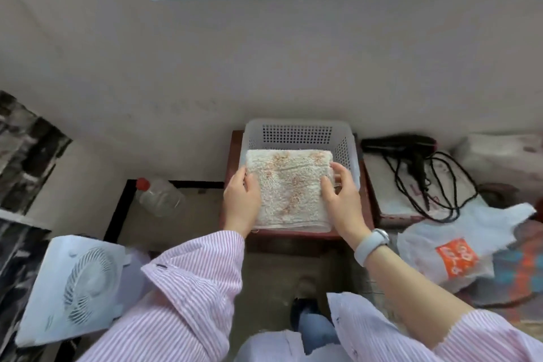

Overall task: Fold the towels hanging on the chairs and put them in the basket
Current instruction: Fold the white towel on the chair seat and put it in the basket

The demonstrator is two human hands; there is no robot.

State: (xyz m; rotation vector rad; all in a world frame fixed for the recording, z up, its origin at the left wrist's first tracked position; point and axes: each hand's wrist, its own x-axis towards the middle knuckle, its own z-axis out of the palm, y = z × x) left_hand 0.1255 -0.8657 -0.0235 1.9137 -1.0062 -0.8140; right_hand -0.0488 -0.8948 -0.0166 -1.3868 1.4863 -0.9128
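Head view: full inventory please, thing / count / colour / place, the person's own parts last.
towel: 1, white with orange pattern, folded, held over the basket's near side
basket: 1, white perforated plastic, on the stool by the wall
stool: 1, dark red, under the basket
bottle: 1, clear with red cap, floor left of the stool
fan: 1, white, lower left
hair dryer: 1, black with cord, right of the basket
plastic bag: 1, white with orange print, lower right
left hand: grips the towel's left edge
right hand: grips the towel's right edge
sleeves: 2, pink-striped
wristband: 1, grey, right wrist
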